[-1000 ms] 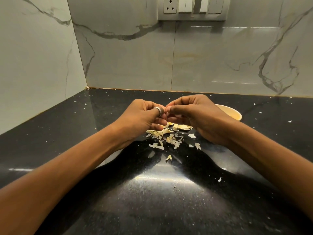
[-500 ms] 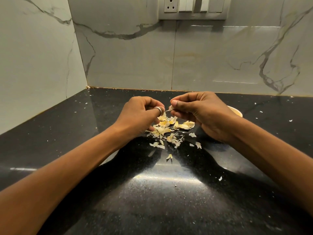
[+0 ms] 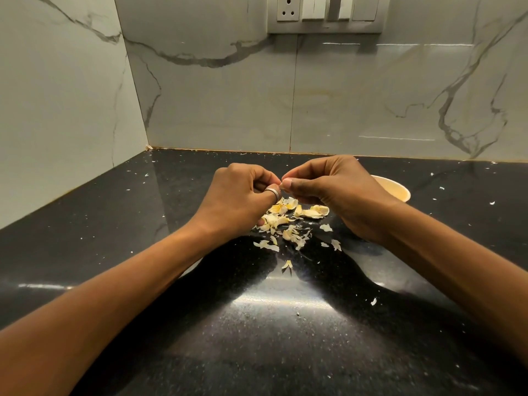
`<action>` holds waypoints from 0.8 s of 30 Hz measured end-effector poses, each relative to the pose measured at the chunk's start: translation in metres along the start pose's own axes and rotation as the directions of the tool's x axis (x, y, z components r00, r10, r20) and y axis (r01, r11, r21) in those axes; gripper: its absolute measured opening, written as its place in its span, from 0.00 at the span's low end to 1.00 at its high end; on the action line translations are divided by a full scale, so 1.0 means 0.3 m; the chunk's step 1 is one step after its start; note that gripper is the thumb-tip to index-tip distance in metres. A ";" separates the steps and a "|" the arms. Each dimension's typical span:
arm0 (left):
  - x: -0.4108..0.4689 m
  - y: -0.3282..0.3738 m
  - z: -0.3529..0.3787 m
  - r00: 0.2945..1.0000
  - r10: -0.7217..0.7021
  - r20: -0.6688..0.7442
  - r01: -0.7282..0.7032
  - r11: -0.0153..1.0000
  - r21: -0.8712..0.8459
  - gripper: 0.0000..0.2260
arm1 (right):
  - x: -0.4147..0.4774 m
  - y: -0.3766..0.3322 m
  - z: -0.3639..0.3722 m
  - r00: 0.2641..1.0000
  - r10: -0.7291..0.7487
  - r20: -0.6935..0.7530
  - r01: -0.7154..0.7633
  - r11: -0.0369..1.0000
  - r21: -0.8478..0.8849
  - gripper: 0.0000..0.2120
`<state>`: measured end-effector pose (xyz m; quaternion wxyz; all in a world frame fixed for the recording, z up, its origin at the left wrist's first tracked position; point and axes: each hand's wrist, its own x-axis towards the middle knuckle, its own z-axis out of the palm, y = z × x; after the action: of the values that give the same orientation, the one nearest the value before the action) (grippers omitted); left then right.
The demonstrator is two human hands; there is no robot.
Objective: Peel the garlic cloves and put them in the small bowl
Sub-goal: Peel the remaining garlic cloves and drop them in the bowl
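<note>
- My left hand (image 3: 237, 201) and right hand (image 3: 337, 192) meet fingertip to fingertip above the dark surface (image 3: 285, 338), near the back wall.
- Both hands have their fingers curled in tight. Between the two thumbs they pinch a small pale piece, the garlic clove (image 3: 282, 186). It is almost wholly hidden, so I cannot tell how much skin is left on it.
- A silver ring (image 3: 273, 191) sits on the left thumb, right beside the pinch.
- Just below the hands lies a loose heap of garlic peels (image 3: 288, 221), pale yellow and white, with a few stray flakes spread toward me and to the right.
- The small bowl (image 3: 397, 190) stands on the surface behind my right hand, which covers its left part. From here I cannot see what is inside it.
- Tiny white flecks dot the surface on both sides.
- A grey switch panel (image 3: 324, 12) with a socket is fixed on the marbled wall (image 3: 228, 104) above.
</note>
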<state>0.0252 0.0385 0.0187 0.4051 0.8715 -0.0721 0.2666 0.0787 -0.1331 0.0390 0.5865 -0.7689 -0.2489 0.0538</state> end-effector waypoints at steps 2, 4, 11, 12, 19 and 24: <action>-0.001 0.006 -0.001 1.000 -0.017 0.007 0.017 1.000 0.003 0.03 | -0.002 -0.003 0.003 1.000 -0.002 0.006 0.002 1.000 -0.018 0.04; -0.002 0.012 -0.003 0.997 -0.067 0.037 0.069 0.997 -0.040 0.03 | -0.003 -0.005 0.005 1.000 0.019 0.012 -0.019 1.000 0.017 0.03; -0.007 0.046 -0.014 0.935 -0.306 0.180 0.352 0.863 -0.363 0.07 | -0.005 -0.012 0.006 0.988 0.146 0.047 -0.153 0.962 0.225 0.02; -0.006 0.047 -0.017 0.925 -0.328 0.194 0.380 0.831 -0.406 0.07 | -0.005 -0.014 0.008 0.986 0.160 0.054 -0.169 0.952 0.257 0.02; 0.005 0.040 -0.018 0.878 -0.413 0.241 0.476 0.704 -0.528 0.06 | -0.018 -0.030 0.021 0.970 0.228 0.087 -0.243 0.874 0.420 0.04; 0.009 0.039 -0.019 0.866 -0.415 0.278 0.496 0.650 -0.576 0.05 | -0.025 -0.044 0.018 0.958 0.257 0.125 -0.284 0.814 0.507 0.04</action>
<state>0.0213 0.0352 0.0310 0.7213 0.6886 0.0402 0.0630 0.0661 -0.1291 0.0479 0.7519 -0.6076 -0.1281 0.2214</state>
